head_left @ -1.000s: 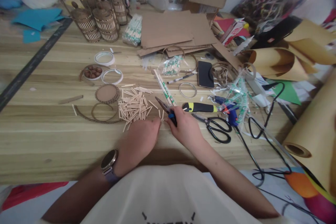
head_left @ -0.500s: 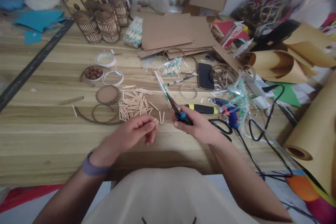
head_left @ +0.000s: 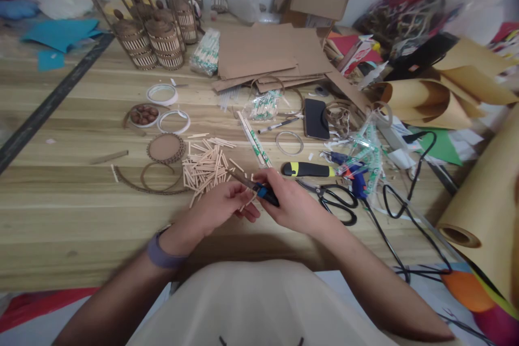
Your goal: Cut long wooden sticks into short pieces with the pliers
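Observation:
My left hand point(head_left: 224, 205) is closed, its fingertips pinching a small pale wooden stick point(head_left: 242, 207) that is mostly covered. My right hand point(head_left: 286, 197) is wrapped round a blue-and-black-handled tool point(head_left: 265, 192). Its dark, tapering metal end points left and reaches over the left fingertips; blur hides its exact kind. Just beyond the left hand lies a loose pile of short wooden sticks point(head_left: 206, 165). Longer paper-wrapped chopsticks point(head_left: 254, 140) lie beyond the right hand.
A round cardboard disc point(head_left: 165, 147) and brown strips lie left of the pile. To the right are a box cutter point(head_left: 308, 169), black-handled scissors point(head_left: 338, 200), a glue gun point(head_left: 359, 178) and a phone point(head_left: 317, 119). Lantern-like stick models point(head_left: 166, 43) stand at the back left beside cardboard sheets point(head_left: 257, 51).
My right hand has moved left and slightly down, turning the tool's tip leftward to my left hand. My left hand has shifted a little right. The scissors are more exposed.

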`<act>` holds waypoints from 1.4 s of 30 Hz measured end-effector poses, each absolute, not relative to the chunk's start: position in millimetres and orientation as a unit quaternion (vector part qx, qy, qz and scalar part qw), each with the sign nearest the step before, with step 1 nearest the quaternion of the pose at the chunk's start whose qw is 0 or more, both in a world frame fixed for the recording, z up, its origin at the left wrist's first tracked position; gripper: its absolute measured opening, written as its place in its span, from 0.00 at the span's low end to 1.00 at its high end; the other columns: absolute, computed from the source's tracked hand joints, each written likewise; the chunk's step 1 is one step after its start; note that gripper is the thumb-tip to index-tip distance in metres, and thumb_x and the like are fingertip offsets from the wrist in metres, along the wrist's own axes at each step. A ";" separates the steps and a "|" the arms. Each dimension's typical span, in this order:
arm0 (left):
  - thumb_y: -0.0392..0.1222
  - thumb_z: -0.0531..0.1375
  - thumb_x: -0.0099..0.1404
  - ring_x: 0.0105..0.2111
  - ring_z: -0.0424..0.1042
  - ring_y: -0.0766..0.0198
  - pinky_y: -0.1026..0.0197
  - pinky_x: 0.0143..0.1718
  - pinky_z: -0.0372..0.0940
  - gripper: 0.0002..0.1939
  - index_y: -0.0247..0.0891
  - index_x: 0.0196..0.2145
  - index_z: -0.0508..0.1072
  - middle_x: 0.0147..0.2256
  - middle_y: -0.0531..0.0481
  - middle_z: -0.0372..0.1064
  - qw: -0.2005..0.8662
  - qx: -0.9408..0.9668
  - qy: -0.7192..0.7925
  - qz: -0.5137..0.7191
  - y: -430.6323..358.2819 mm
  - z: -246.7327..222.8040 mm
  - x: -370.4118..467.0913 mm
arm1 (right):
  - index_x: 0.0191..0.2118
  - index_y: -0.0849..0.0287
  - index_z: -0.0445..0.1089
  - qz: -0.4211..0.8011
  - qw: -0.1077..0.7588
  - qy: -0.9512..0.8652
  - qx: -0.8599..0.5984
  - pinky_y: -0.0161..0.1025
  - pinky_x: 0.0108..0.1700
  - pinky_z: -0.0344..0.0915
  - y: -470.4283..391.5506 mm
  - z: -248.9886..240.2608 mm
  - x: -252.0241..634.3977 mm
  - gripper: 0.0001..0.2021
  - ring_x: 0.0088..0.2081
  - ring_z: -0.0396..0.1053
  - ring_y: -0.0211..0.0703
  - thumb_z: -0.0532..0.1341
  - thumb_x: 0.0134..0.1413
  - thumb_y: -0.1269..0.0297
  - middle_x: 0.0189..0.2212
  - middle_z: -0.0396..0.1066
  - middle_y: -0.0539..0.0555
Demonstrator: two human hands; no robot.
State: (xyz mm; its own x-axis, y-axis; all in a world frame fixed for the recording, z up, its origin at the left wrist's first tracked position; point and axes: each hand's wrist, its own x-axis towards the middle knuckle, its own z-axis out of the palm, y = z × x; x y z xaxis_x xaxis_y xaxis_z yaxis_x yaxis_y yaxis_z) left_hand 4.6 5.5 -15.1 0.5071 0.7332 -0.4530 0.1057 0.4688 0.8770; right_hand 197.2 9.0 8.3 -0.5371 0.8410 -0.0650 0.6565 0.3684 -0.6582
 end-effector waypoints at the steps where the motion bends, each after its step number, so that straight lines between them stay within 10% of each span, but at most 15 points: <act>1: 0.55 0.61 0.64 0.29 0.77 0.59 0.58 0.36 0.68 0.17 0.37 0.32 0.72 0.26 0.49 0.77 0.738 0.467 0.441 0.210 5.1 -17.0 4.7 | 0.53 0.57 0.58 0.331 0.131 -0.820 -0.448 0.42 0.43 0.67 9.6 10.1 197.3 0.20 0.46 0.75 0.52 0.57 0.54 0.73 0.48 0.75 0.61; 19: 0.51 0.66 0.56 0.25 0.69 0.64 0.62 0.31 0.63 0.14 0.38 0.27 0.71 0.23 0.55 0.70 0.721 0.377 0.468 0.345 6.9 -17.5 15.7 | 0.60 0.54 0.57 0.277 0.254 -0.810 -0.451 0.59 0.61 0.64 -0.8 -9.4 185.0 0.32 0.65 0.56 0.60 0.69 0.52 0.63 0.59 0.54 0.65; 36: 0.52 0.62 0.61 0.34 0.72 0.58 0.59 0.38 0.65 0.14 0.36 0.30 0.74 0.31 0.49 0.75 0.676 0.434 0.480 0.351 -4.4 -15.8 21.9 | 0.59 0.54 0.60 0.268 0.295 -0.783 -0.478 0.56 0.59 0.67 -5.7 -17.3 180.7 0.33 0.60 0.63 0.57 0.72 0.48 0.66 0.56 0.60 0.64; 42: 0.58 0.61 0.62 0.32 0.75 0.59 0.57 0.39 0.68 0.19 0.36 0.33 0.73 0.28 0.49 0.74 0.723 0.415 0.459 0.308 -6.7 -7.4 17.7 | 0.53 0.54 0.63 0.386 0.313 -0.677 -0.543 0.45 0.47 0.70 -1.1 -2.8 192.8 0.18 0.42 0.74 0.47 0.63 0.57 0.61 0.40 0.75 0.54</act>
